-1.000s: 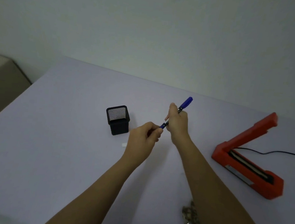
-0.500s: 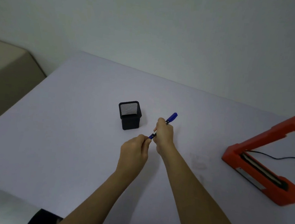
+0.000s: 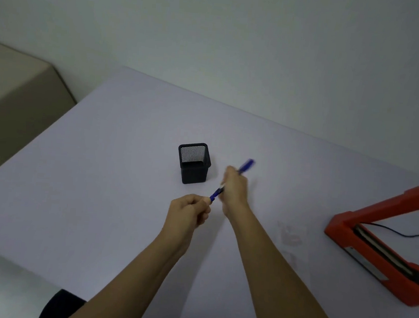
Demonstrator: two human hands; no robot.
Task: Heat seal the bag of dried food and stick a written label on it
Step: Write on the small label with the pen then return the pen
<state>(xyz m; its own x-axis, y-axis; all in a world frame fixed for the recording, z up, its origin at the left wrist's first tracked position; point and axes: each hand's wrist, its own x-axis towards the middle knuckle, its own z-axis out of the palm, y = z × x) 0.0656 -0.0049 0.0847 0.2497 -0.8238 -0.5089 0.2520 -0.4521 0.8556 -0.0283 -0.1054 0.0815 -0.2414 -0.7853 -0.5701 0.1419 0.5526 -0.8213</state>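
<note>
Now the right hand (image 3: pixel 235 188) grips the blue pen (image 3: pixel 247 164), left hand (image 3: pixel 189 211) fingers (image 3: pixel 203 203) pinched on its cap; a sharp tug could jab ink onto skin or desk (image 3: pixel 102 175).

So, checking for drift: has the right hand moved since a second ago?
Yes. The right hand, gripping the pen, has shifted left, closer to the mesh cup.

Two bare hands, left hand (image 3: pixel 189 211) and right hand (image 3: pixel 234 188); one blue plastic pen (image 3: pixel 246 165); one black square wire-mesh pen holder (image 3: pixel 194 163); one red-orange heat sealer with raised arm (image 3: pixel 382 237); one thin black power cord (image 3: pixel 403 233); one pale lavender tabletop (image 3: pixel 102 175).
</note>
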